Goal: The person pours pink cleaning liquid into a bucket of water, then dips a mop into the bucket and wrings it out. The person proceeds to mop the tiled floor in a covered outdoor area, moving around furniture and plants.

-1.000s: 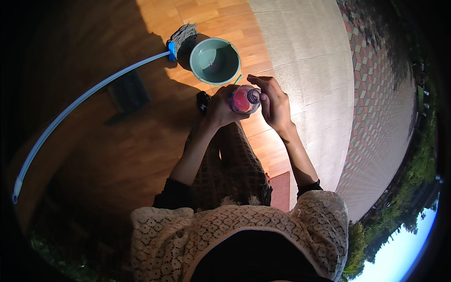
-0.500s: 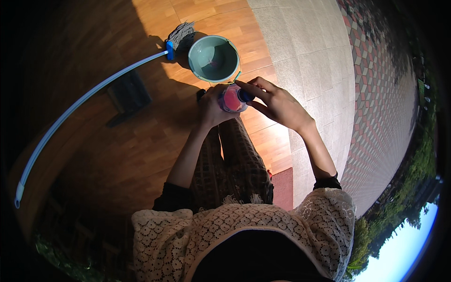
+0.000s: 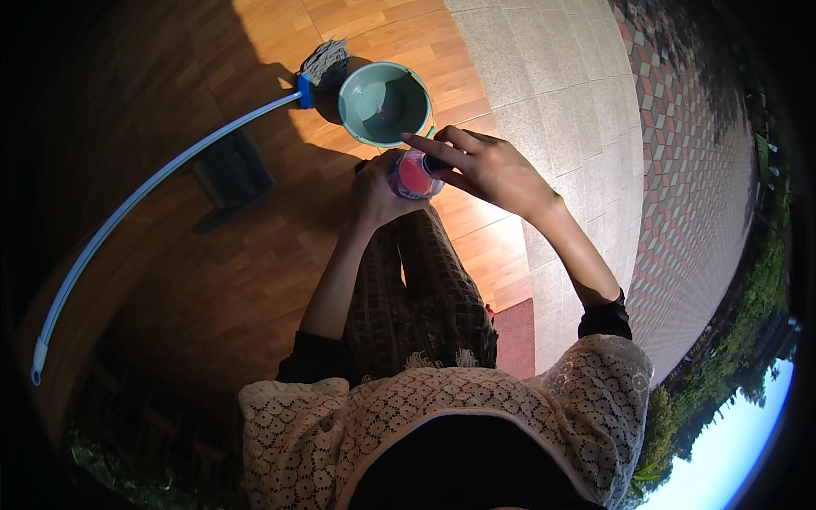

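A clear bottle of pink liquid (image 3: 412, 177) is in front of my body, near the bucket's closer side. My left hand (image 3: 374, 194) wraps around it from the left. At the bottle's right end is a dark cap (image 3: 437, 164), partly hidden by my fingers. Thumb and fingers of my right hand (image 3: 506, 174) close on that cap, while the index finger stretches out toward the bucket. The green bucket (image 3: 355, 92) stands upright on the floor just beyond both hands. Its thin handle hangs down on the near side, mostly behind my hands.
A mop with a grey string head (image 3: 325, 65) lies left of the bucket, its long pale-blue handle (image 3: 161, 170) reaching to the far left. A dark flat object (image 3: 234, 170) is in the shade. Wood-look floor meets grey tiles (image 3: 569, 144) on the right; a reddish mat (image 3: 514, 337) lies by my legs.
The bottle and both hands have shifted slightly left. My right hand has turned a little, covering more of the cap, with its index finger now stretched farther left.
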A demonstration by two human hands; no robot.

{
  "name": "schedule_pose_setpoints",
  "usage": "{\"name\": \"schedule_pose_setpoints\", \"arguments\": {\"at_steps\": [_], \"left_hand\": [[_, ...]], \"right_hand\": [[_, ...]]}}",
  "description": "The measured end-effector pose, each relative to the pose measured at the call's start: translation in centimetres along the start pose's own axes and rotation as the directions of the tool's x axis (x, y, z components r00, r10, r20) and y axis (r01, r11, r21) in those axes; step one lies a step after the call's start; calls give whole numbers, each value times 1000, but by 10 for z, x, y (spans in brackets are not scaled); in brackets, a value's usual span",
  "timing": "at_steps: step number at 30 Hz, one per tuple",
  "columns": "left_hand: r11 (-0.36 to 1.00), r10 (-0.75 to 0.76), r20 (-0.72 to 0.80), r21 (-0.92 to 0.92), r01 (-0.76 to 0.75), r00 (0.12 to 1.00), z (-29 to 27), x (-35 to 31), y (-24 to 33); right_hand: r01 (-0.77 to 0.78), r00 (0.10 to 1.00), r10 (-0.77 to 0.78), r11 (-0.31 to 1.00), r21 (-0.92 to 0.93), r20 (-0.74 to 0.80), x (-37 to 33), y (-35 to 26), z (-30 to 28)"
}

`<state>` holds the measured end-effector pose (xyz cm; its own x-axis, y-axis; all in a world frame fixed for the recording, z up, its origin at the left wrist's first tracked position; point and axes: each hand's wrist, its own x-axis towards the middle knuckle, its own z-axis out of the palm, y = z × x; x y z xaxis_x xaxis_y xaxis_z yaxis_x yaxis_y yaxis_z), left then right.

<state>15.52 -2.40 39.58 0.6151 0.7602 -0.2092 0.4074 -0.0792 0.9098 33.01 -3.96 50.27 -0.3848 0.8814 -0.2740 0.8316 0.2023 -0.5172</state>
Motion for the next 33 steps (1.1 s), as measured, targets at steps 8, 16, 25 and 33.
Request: {"name": "schedule_pose_setpoints", "arguments": {"at_steps": [8, 16, 25, 33], "left_hand": [[997, -77, 259, -5, 81, 963, 2, 1, 3], [972, -220, 121, 105, 208, 968, 22, -10, -2], [979, -186, 452, 157, 128, 872, 10, 11, -8], [972, -208, 89, 127, 196, 974, 16, 8, -9]], "right_hand": [[304, 925, -351, 915, -265, -148, 4, 35, 32], [-202, 978, 166, 908, -367, -126, 0, 19, 54], [378, 905, -413, 890, -256, -98, 10, 62, 52], [-91, 992, 53, 930, -355, -117, 31, 40, 56]]}}
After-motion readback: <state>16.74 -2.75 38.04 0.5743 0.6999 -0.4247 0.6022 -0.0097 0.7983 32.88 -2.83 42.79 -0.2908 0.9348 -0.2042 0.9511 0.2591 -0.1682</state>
